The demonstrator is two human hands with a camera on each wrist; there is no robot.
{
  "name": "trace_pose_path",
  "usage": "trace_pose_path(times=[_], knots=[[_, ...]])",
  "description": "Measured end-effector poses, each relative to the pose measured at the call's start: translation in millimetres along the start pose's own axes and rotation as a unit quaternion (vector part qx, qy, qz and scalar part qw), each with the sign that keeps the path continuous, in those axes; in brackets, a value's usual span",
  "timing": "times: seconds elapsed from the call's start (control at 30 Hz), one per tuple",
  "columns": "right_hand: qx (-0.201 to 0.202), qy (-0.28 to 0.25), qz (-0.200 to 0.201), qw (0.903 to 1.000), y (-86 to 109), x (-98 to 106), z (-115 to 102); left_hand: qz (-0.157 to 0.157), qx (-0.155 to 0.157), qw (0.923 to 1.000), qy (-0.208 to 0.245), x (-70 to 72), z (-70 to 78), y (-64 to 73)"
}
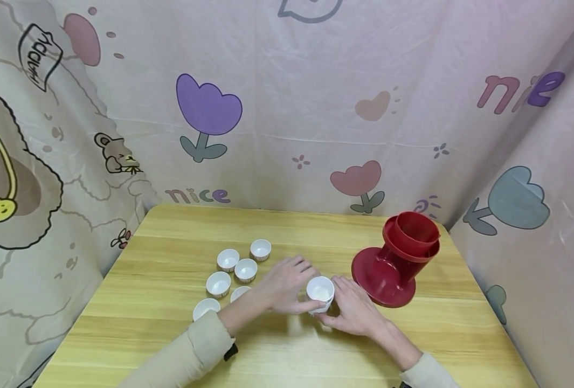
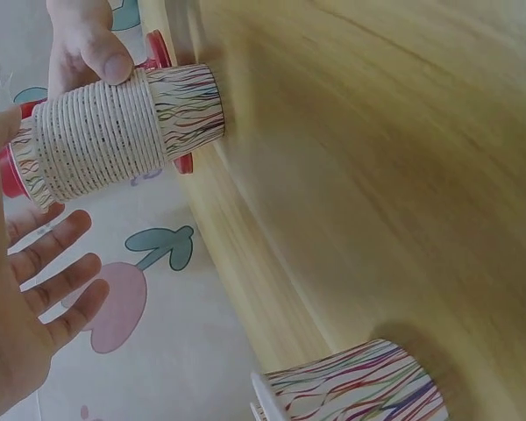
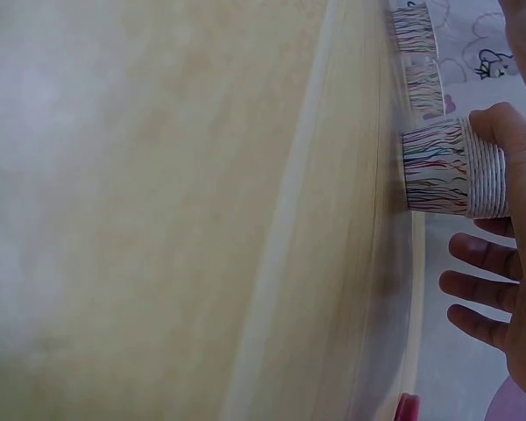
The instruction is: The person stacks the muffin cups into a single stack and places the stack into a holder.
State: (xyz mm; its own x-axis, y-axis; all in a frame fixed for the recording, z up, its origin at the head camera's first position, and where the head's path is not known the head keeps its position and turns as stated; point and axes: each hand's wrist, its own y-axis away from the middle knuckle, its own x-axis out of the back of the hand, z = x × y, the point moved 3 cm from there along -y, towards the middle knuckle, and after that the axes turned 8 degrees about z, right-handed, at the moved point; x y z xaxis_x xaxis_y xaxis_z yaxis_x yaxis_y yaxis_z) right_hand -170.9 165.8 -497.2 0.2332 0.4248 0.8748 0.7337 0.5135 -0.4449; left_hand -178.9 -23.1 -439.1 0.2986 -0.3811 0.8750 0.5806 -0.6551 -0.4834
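A nested stack of white paper cups with coloured wavy lines stands upright on the table between both hands. In the left wrist view its many rims form a ribbed band, and the topmost cup sticks up above them. My left hand holds that top cup between thumb and index finger, its other fingers spread. Lower down, my right hand grips the stack's side with thumb and index finger, the remaining fingers stretched out in the right wrist view. Several single cups stand left of the left hand.
At the right of the wooden table stands a red plastic holder with a wide round base and a cup-like top. The left forearm reaches over the nearest single cups and partly hides one. A patterned curtain hangs behind the table.
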Motion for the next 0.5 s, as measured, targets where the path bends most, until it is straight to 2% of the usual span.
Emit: trace_pose_path(times=[0.17,0.5], knots=[[0.0,0.001,-0.003,1.0,1.2,-0.2,0.1,-0.003,0.002,1.0,0.004,-3.5,0.8,0.8],[0.001,0.009,-0.006,0.9999,0.3,0.7,-0.6,0.012,0.007,0.9998,0.011,-9.3,0.0,3.4]])
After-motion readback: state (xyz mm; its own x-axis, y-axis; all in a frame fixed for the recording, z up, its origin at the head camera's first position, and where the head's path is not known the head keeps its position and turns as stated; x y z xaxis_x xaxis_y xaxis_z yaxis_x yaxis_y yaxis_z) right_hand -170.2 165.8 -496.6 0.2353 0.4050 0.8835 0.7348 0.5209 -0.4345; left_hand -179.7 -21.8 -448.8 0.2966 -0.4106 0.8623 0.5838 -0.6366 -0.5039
